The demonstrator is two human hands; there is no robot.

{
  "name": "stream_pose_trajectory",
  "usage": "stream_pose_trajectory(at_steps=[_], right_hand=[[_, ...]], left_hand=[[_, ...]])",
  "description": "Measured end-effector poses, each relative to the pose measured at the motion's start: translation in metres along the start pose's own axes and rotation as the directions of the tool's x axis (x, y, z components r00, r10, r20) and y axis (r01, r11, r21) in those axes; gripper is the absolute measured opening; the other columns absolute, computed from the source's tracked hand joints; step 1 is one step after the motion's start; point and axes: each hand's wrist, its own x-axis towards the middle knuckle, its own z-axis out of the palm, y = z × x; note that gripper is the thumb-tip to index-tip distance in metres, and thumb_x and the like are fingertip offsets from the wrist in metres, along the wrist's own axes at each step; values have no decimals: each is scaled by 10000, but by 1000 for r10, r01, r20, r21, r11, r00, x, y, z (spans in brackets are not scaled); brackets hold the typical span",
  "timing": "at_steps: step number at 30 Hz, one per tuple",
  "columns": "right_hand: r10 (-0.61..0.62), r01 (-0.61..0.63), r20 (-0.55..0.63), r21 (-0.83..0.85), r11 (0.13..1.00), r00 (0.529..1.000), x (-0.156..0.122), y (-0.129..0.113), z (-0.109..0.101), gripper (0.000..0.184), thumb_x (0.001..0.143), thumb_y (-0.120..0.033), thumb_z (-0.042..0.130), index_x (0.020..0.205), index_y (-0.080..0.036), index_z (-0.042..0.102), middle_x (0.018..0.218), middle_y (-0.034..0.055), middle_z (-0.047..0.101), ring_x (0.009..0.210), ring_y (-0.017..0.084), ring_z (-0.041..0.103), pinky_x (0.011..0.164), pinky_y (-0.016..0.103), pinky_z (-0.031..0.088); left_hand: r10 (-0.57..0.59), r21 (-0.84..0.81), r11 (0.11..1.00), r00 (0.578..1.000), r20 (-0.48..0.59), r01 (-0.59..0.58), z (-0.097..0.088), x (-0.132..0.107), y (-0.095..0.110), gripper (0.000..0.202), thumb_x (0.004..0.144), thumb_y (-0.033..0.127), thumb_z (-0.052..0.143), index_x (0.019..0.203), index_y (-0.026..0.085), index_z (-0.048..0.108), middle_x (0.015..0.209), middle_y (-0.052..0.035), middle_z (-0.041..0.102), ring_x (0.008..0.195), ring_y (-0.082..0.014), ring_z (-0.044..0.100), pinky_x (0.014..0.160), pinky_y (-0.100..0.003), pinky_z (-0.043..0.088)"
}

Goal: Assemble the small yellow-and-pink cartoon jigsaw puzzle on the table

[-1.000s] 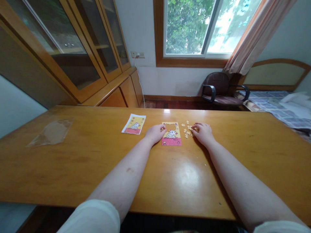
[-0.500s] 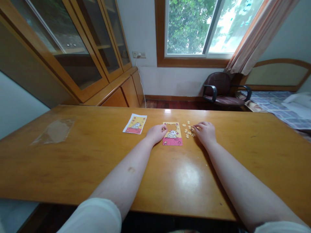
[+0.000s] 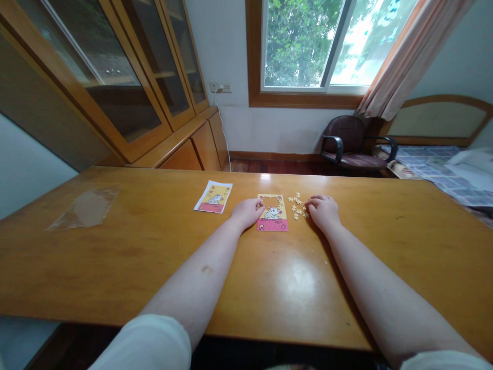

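A partly assembled jigsaw puzzle (image 3: 272,225) lies on the table, yellow above and pink below, with a white cartoon animal in the middle. A gap shows bare wood in its upper part. My left hand (image 3: 247,211) rests at its left edge, with fingers curled and pressed together; whatever is between them is hidden. Right of the puzzle, several loose puzzle pieces (image 3: 296,209) lie with pale sides up. My right hand (image 3: 322,209) is at their right side, thumb and fingertips closed at a small piece that they partly cover.
A printed picture card (image 3: 213,197) with the same design lies left of the puzzle. Farther left is a clear plastic bag (image 3: 87,208). The wooden table (image 3: 154,246) has its far edge near a glass-door cabinet (image 3: 131,103) and an office chair (image 3: 348,141).
My right hand has shifted slightly left and down, its fingertips still at the loose pieces, a few of which sit slightly differently. My left hand stays at the puzzle's edge.
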Motion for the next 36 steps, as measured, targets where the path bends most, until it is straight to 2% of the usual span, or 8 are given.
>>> stream_pose_trajectory(at_steps=[4,9,12,18,23,29,32,36], right_hand=[[-6,6,12,5,1000,1000,0,1,1,294,808,-198,481,771,-240,770,1074,31,697,1028,240,534,933,379,358],[-52,52,2,-36,998,999,-1,-4,6,331,873,-344,505,1104,-239,718,1255,80,625,1171,282,472,1033,462,278],[-46,48,30,-72,996,998,0,-7,9,368,884,-423,522,1160,-248,690,1296,98,598,1203,310,441,1050,526,225],[-27,29,35,-50,998,999,1,-11,11,264,873,-426,568,1028,-295,738,1227,74,636,1177,309,461,1054,555,203],[-29,30,49,-9,1000,998,4,-9,10,204,851,-390,597,902,-268,752,1153,69,666,1124,296,497,1025,514,267],[-92,92,9,4,996,996,2,-12,11,281,868,-381,573,1085,-277,718,1244,86,627,1180,303,467,1050,529,237],[-106,106,30,4,994,994,1,-14,11,222,863,-365,584,1004,-294,740,1253,73,624,1206,308,452,1061,551,210],[-94,92,54,36,995,994,1,-14,8,187,847,-349,591,906,-261,746,1202,69,646,1169,287,487,1037,496,278]], left_hand=[[2,3,1000,1000,-6,-2,1,0,0,257,864,398,515,961,249,700,933,-39,726,825,-210,642,699,-278,443],[-2,6,1000,1000,-1,2,0,-1,1,262,869,388,507,969,246,704,939,-43,725,844,-213,645,716,-282,453],[1,9,1000,1000,7,-1,-1,-1,2,259,867,380,509,969,245,705,946,-41,727,841,-209,645,714,-278,453],[-10,39,999,1000,9,9,0,-1,4,248,848,374,521,959,252,707,946,-37,730,827,-214,647,693,-284,450],[-9,39,999,1000,8,8,-1,-2,4,253,850,372,524,978,256,710,966,-37,730,853,-216,650,719,-285,460],[-8,44,999,1000,9,8,1,-1,3,266,854,386,514,979,259,711,962,-41,727,856,-215,647,732,-288,462],[-3,44,999,1000,5,2,1,-1,2,263,854,394,512,966,264,712,947,-37,729,846,-215,647,726,-289,462],[2,40,999,1000,-1,-2,1,-1,2,251,850,395,518,951,266,707,936,-32,730,827,-213,648,706,-286,457]])
